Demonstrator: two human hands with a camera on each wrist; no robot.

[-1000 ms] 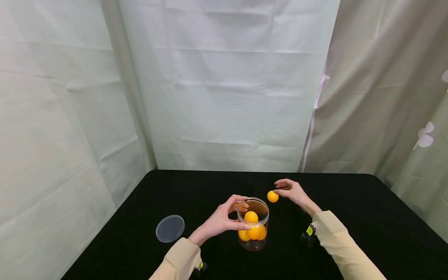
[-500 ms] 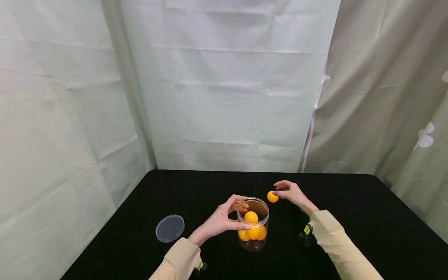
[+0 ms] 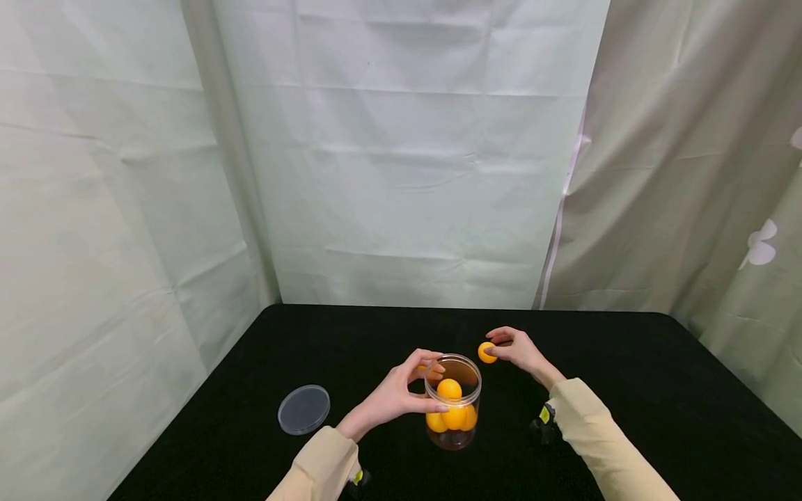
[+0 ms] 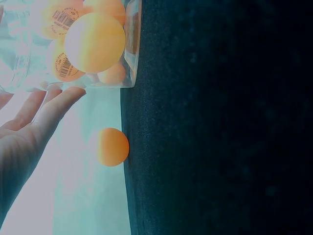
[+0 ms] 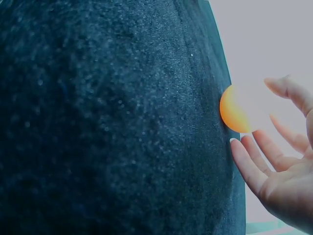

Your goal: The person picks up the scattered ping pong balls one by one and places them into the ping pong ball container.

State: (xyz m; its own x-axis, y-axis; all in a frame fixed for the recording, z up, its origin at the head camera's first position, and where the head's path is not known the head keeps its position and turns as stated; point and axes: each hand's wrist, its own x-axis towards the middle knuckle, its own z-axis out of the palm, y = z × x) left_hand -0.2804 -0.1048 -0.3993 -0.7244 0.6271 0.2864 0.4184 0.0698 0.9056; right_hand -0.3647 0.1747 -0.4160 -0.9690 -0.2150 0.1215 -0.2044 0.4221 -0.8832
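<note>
My left hand (image 3: 401, 390) holds a clear plastic jar (image 3: 454, 440) near its open rim, thumb on the near side and fingers at the far side. Inside lie several orange table tennis balls (image 4: 95, 43), some with printed barcodes. The jar stands upright on the black table. Right of it, my right hand (image 3: 519, 350) is at a loose orange ball (image 5: 234, 108) on the tabletop. In the right wrist view, thumb and fingers lie spread either side of this ball; firm contact cannot be seen. Another loose ball (image 4: 113, 147) sits beyond the left fingers, mostly hidden in the head view.
A round translucent lid (image 3: 303, 410) lies flat on the table (image 3: 370, 330), left of my left forearm. Pale cloth curtains (image 3: 401, 174) hang behind the table's far edge and at both sides.
My right hand has shifted slightly left and toward me, its thumb now farther across the ball. The ball stays about where it was. My left hand and the jar hold still.
</note>
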